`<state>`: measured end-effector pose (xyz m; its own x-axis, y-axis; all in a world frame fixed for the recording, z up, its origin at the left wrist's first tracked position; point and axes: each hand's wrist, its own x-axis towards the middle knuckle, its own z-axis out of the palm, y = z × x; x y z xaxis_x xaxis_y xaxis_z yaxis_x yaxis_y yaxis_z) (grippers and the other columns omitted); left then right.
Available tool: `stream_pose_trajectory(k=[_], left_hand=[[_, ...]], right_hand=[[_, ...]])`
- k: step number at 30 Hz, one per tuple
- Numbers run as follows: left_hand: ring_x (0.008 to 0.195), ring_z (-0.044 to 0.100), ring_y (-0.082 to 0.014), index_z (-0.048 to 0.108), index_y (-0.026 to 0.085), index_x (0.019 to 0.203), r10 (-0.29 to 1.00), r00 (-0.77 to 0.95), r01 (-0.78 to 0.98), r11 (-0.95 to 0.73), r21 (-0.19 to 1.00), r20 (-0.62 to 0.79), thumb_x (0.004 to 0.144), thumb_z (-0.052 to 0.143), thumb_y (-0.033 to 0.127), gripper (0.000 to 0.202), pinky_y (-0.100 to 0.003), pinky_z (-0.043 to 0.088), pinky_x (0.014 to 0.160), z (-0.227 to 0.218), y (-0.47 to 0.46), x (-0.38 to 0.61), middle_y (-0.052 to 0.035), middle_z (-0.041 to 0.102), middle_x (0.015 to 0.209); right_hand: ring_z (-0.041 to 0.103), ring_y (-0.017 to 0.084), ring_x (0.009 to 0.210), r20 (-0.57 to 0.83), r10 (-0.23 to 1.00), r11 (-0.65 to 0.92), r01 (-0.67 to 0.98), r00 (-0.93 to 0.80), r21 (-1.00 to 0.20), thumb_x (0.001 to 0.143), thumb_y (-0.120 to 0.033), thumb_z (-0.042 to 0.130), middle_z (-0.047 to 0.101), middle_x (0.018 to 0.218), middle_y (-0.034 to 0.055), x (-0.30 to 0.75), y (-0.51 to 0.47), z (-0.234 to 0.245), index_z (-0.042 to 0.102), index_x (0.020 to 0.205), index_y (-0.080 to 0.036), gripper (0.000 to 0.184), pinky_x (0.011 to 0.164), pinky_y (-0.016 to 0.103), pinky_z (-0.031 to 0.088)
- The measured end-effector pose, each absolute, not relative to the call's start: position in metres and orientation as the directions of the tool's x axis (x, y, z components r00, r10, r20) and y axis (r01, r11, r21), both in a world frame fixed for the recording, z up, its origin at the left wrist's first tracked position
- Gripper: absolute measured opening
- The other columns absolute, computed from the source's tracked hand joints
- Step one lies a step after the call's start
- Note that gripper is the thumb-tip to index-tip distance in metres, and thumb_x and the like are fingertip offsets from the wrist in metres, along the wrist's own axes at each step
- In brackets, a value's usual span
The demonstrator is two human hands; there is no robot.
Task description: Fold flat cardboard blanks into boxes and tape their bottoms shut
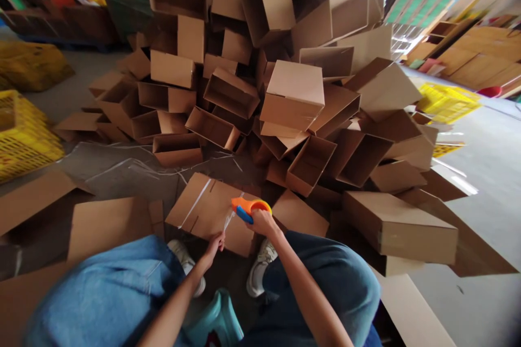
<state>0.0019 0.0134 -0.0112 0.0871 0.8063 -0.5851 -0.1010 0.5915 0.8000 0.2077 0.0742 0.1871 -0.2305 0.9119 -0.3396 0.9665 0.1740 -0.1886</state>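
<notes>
A flattened cardboard box stack (207, 205) lies on the floor between my shoes, with a white strap (199, 201) across its left part. My left hand (217, 241) is closed in a pinch at the stack's near edge, holding the end of a white plastic strap (228, 219). Wrapped in my right hand (261, 223) is an orange-and-blue hand tool (244, 207) with a rounded, ring-like handle; its exact kind is unclear. The tool's orange front is over the cardboard, close to the strap.
A tall heap of open cardboard boxes (291, 87) rises ahead. Yellow crates (28, 135) stand at left, another yellow crate (448, 103) at right. Loose strap pieces (134, 165) lie on the floor. A teal plastic object (222, 317) sits between my legs.
</notes>
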Motion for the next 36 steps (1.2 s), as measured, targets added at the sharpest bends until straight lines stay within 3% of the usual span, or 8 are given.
stream_pose_trajectory(k=[4, 8, 14, 19, 24, 29, 32, 36], left_hand=[[0.040, 0.032, -0.0065, 0.041, 0.021, 0.052, 0.832, 0.070, -0.152, 0.554, 0.819, -0.550, 0.081, 0.068, 0.047, 0.047, -0.024, 0.030, 0.047, -0.008, 0.013, 0.004, 0.0097, 0.034, 0.045], [0.039, 0.029, -0.0063, 0.037, 0.023, 0.049, 0.837, 0.045, -0.184, 0.543, 0.819, -0.545, 0.076, 0.065, 0.052, 0.049, -0.024, 0.027, 0.048, -0.006, 0.012, 0.007, 0.0094, 0.032, 0.043], [0.038, 0.023, -0.0061, 0.029, 0.024, 0.049, 0.824, 0.017, -0.194, 0.559, 0.806, -0.567, 0.073, 0.062, 0.063, 0.057, -0.025, 0.021, 0.047, -0.005, 0.007, -0.001, 0.0108, 0.023, 0.042], [0.044, 0.024, -0.0061, 0.025, 0.024, 0.051, 0.815, 0.041, -0.193, 0.574, 0.796, -0.578, 0.073, 0.061, 0.061, 0.056, -0.024, 0.025, 0.049, -0.007, 0.000, -0.003, 0.0105, 0.023, 0.048], [0.039, 0.026, -0.0059, 0.034, 0.023, 0.046, 0.745, 0.149, -0.051, 0.662, 0.747, -0.650, 0.076, 0.064, 0.053, 0.052, -0.024, 0.025, 0.046, -0.005, -0.013, -0.014, 0.0090, 0.029, 0.042], [0.032, 0.045, -0.0147, 0.049, 0.023, 0.049, 0.561, 0.235, 0.235, 0.760, 0.606, -0.794, 0.060, 0.082, 0.038, 0.038, -0.027, 0.032, 0.043, -0.003, -0.046, -0.032, 0.0067, 0.043, 0.036], [0.037, 0.055, -0.0194, 0.055, 0.023, 0.057, 0.529, 0.210, 0.313, 0.761, 0.569, -0.823, 0.057, 0.083, 0.031, 0.029, -0.029, 0.037, 0.047, -0.001, -0.053, -0.039, 0.0034, 0.055, 0.044], [0.053, 0.067, -0.0205, 0.068, 0.021, 0.077, 0.644, 0.133, 0.315, 0.693, 0.649, -0.753, 0.062, 0.079, 0.032, 0.021, -0.028, 0.040, 0.053, 0.012, -0.030, -0.058, -0.0025, 0.072, 0.071]], right_hand=[[0.072, 0.024, 0.096, -0.499, 0.830, 0.191, 0.967, -0.250, -0.166, 0.086, -0.036, 0.074, 0.075, 0.103, 0.0103, 0.196, 0.070, 0.150, 0.073, 0.100, -0.013, 0.026, 0.086, 0.036, 0.055], [0.069, 0.021, 0.097, -0.491, 0.822, 0.210, 0.955, -0.290, -0.211, 0.090, -0.037, 0.071, 0.073, 0.106, 0.0075, 0.190, 0.074, 0.140, 0.070, 0.102, -0.014, 0.026, 0.089, 0.040, 0.055], [0.070, 0.023, 0.075, -0.270, 0.923, 0.162, 0.912, -0.275, -0.377, 0.070, -0.024, 0.080, 0.075, 0.079, 0.0095, 0.178, 0.056, 0.144, 0.071, 0.075, -0.013, 0.016, 0.067, 0.027, 0.051], [0.057, 0.014, 0.054, 0.008, 0.999, 0.041, 0.853, -0.043, -0.520, 0.097, -0.040, 0.049, 0.060, 0.058, 0.0021, 0.177, 0.086, 0.189, 0.058, 0.063, -0.017, 0.042, 0.054, 0.024, 0.044], [0.052, 0.013, 0.050, 0.254, 0.959, 0.106, 0.670, 0.127, -0.735, 0.094, -0.064, 0.043, 0.054, 0.053, 0.0006, 0.198, 0.131, 0.230, 0.048, 0.058, -0.021, 0.057, 0.050, 0.024, 0.044], [0.053, 0.014, 0.049, 0.062, 0.971, -0.053, 0.457, 0.232, -0.888, 0.090, -0.071, 0.035, 0.055, 0.056, 0.0017, 0.194, 0.122, 0.201, 0.046, 0.062, -0.023, 0.057, 0.050, 0.026, 0.046], [0.046, 0.013, 0.047, 0.012, 0.991, -0.062, 0.537, 0.134, -0.841, 0.088, -0.070, 0.043, 0.047, 0.050, -0.0018, 0.183, 0.114, 0.184, 0.040, 0.057, -0.025, 0.055, 0.046, 0.025, 0.039], [0.052, 0.015, 0.053, -0.076, 0.995, -0.008, 0.700, -0.067, -0.714, 0.083, -0.056, 0.063, 0.052, 0.054, -0.0005, 0.171, 0.110, 0.174, 0.049, 0.056, -0.022, 0.046, 0.052, 0.025, 0.039]])
